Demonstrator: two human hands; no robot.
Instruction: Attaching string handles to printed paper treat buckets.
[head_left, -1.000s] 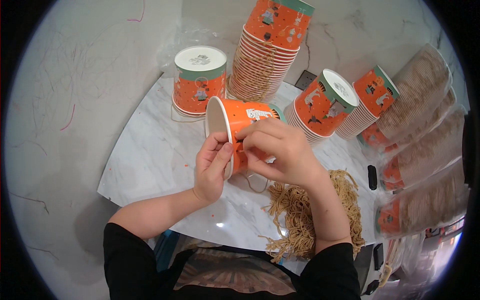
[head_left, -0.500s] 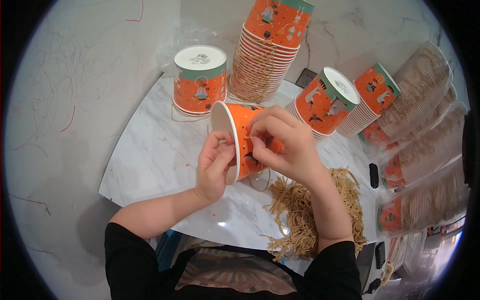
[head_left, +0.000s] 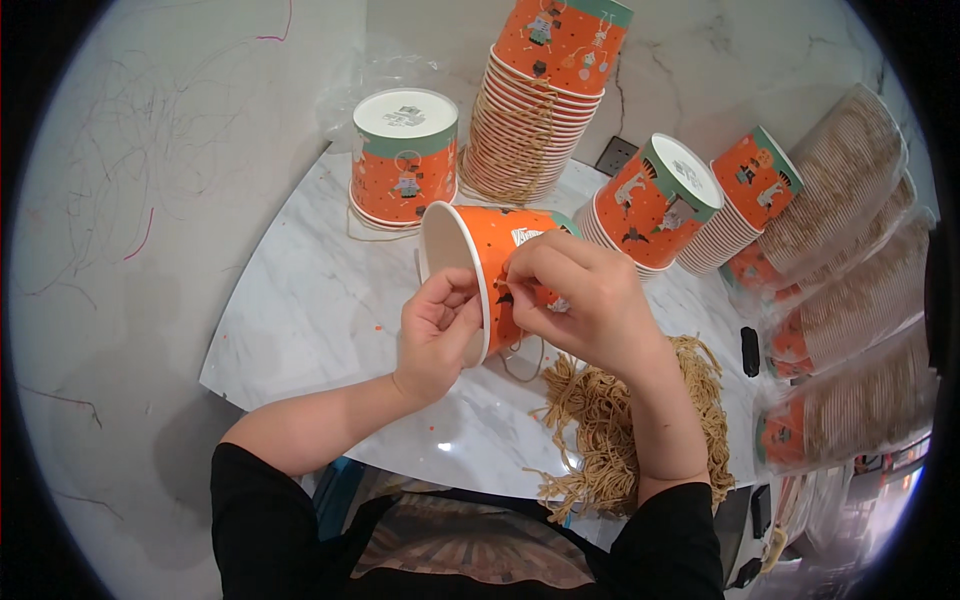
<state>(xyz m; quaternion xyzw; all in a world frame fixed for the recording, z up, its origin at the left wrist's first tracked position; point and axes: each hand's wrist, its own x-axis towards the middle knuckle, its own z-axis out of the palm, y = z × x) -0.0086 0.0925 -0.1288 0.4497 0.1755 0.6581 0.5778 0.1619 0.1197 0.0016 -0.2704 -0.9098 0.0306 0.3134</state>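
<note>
An orange paper bucket (head_left: 478, 228) with a white rim and green base band lies tilted on its side in front of me, its mouth toward the left. My left hand (head_left: 436, 335) grips its near rim, some fingers inside and the thumb near the edge. Against the outer wall, my right hand (head_left: 585, 300) has thumb and forefinger pinched on a short tan cord end. A thin loop of tan cord (head_left: 524, 380) hangs below the bucket. Under my right forearm lies a heap of tan cords (head_left: 592, 440).
Upturned orange buckets (head_left: 405, 165) stand at the back left, beside a tall stack (head_left: 530, 130) with cord draped on it. Two more stacks (head_left: 650, 205) are at the back right. Plastic-wrapped bucket stacks (head_left: 850, 300) line the right. A black object (head_left: 749, 352) lies near them.
The bucket and both hands have shifted slightly right. More of the bucket's printed side and green base now shows above my right hand, which still pinches at the wall.
</note>
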